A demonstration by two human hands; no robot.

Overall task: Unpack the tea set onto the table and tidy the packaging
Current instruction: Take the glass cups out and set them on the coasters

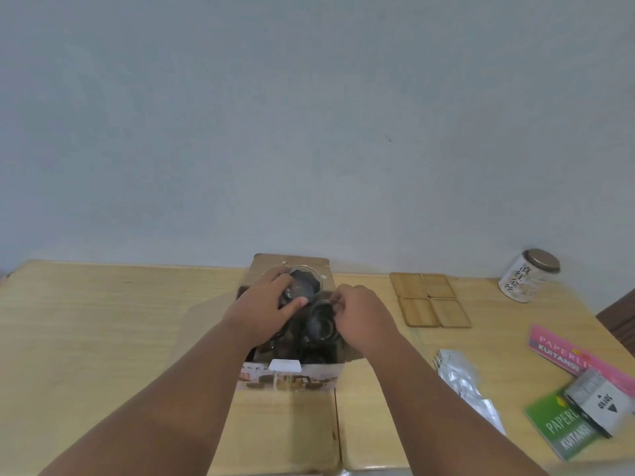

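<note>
Head view: on the wooden table (103, 321) stands the open cardboard box (288, 372), flaps spread, mid-table. Inside it sit dark, glossy glass cups (321, 324), blurred. My left hand (266, 309) has its fingers clamped around the far cup (304, 283); my right hand (360, 314) pinches a nearer cup's rim.

Lighting: soft, even and moderately dim, wall (309, 115) a flat grey-blue, no hard shadows. Focus: soft overall; contents of the box (292, 338) dark and blurred. Distortion: bench (103, 321) edges bow outward from the box, wide-angle.
</note>
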